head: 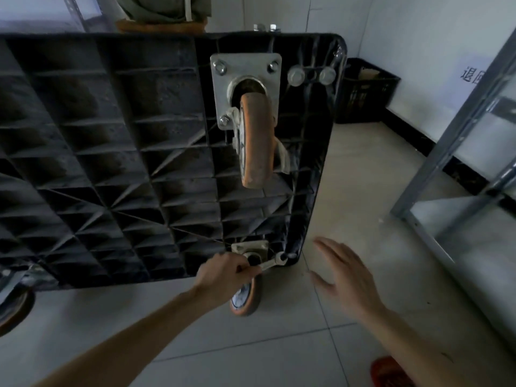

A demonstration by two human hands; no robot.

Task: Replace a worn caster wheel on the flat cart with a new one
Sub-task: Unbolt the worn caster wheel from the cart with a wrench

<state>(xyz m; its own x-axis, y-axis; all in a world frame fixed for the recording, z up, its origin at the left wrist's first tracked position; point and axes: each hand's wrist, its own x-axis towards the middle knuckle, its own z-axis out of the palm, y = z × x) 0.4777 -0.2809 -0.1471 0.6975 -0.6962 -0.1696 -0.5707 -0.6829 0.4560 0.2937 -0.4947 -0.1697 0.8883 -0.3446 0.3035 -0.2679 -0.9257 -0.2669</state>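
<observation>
The black flat cart [111, 163] stands on its edge with its ribbed underside facing me. An orange caster wheel [255, 141] hangs from a metal plate near the top right corner. A second orange caster wheel [245, 298] sits at the lower right corner, touching the floor under its mounting plate [248, 247]. My left hand [223, 272] grips a metal wrench [272, 263] whose head rests at that plate's right side. My right hand [343, 272] hovers with spread fingers to the right of the cart, holding nothing.
A third wheel [14, 308] shows at the lower left. A black crate [365, 90] stands in the far corner. Metal shelving [460, 163] rises at the right. A red object [388, 371] lies on the tiled floor at the bottom right.
</observation>
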